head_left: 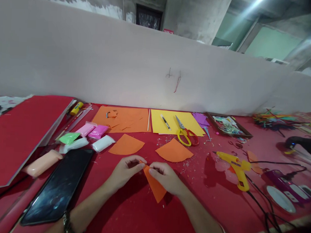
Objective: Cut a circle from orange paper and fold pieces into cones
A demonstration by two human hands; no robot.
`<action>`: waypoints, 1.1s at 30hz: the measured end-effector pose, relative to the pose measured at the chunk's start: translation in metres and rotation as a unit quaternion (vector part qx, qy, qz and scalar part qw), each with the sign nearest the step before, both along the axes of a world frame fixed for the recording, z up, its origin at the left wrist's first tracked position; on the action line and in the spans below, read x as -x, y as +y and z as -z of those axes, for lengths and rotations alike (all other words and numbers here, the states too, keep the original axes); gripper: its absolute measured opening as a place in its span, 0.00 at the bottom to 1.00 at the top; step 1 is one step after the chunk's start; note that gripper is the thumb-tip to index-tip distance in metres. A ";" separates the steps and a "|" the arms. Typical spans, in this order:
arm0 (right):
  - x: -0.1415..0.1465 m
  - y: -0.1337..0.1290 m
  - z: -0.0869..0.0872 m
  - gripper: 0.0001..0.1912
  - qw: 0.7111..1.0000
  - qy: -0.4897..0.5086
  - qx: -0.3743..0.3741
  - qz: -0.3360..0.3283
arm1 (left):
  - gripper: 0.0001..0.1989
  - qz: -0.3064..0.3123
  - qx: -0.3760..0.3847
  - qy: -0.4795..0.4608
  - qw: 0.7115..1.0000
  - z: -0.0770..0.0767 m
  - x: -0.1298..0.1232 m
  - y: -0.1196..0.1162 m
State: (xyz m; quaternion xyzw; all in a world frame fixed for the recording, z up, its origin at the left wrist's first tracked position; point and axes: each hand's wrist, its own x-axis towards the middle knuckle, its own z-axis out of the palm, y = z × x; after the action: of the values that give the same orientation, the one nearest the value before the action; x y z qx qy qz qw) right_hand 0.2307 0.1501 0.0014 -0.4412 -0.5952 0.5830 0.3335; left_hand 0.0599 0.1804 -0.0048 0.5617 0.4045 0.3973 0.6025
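Both hands hold one orange paper piece (156, 188), folded and narrow, its point hanging toward the front of the red table. My left hand (125, 171) pinches its upper left end between thumb and fingers. Against its upper right side, the thumb and fingers of my right hand (165, 176) are closed on the paper. Just beyond the hands lie two flat orange fan-shaped pieces, one on the left (127, 145) and one on the right (174, 150).
Scissors (187, 135) and a pen (165, 122) lie on yellow sheets (155, 123). At right are a yellow glue gun (234, 164) with cables and a power strip (288, 187). A black phone (58, 187), clay packets (98, 131) and a red board (18, 134) occupy the left.
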 end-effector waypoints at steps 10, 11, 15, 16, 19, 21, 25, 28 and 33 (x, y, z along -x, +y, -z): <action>-0.004 0.003 0.001 0.14 0.999 -0.015 -0.036 -0.012 | 0.09 -0.033 0.015 0.028 0.999 -0.004 -0.001 0.000; -0.004 0.003 0.001 0.14 0.999 -0.015 -0.035 -0.015 | 0.09 -0.033 0.018 0.029 0.999 -0.004 -0.001 0.000; -0.004 0.003 0.000 0.16 0.999 -0.013 -0.028 -0.021 | 0.12 -0.036 0.027 0.024 0.999 -0.003 -0.003 0.000; -0.004 0.003 0.000 0.16 0.999 -0.012 -0.029 -0.022 | 0.12 -0.039 0.030 0.022 0.999 -0.003 -0.002 0.000; -0.005 0.002 0.001 0.16 0.999 -0.019 -0.029 -0.031 | 0.14 -0.067 0.034 0.008 0.997 0.000 0.003 0.004; -0.005 0.001 0.002 0.15 0.999 -0.024 -0.025 -0.038 | 0.14 -0.098 0.034 -0.004 0.995 0.003 0.008 0.008; -0.005 0.001 0.002 0.15 0.999 -0.017 -0.020 -0.028 | 0.14 -0.127 0.035 -0.021 0.991 0.007 0.017 0.012; -0.004 0.001 0.000 0.13 1.000 -0.020 -0.022 -0.008 | 0.16 -0.120 0.038 -0.021 0.992 0.007 0.017 0.011; -0.003 0.002 0.000 0.12 0.999 -0.030 -0.028 0.008 | 0.11 -0.103 0.029 0.001 0.994 0.002 0.013 0.009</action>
State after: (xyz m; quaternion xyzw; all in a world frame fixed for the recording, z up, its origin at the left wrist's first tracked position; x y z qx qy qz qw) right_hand 0.2341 0.1517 0.0018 -0.4536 -0.6181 0.5495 0.3320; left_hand 0.0466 0.1896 -0.0073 0.4998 0.4722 0.4447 0.5740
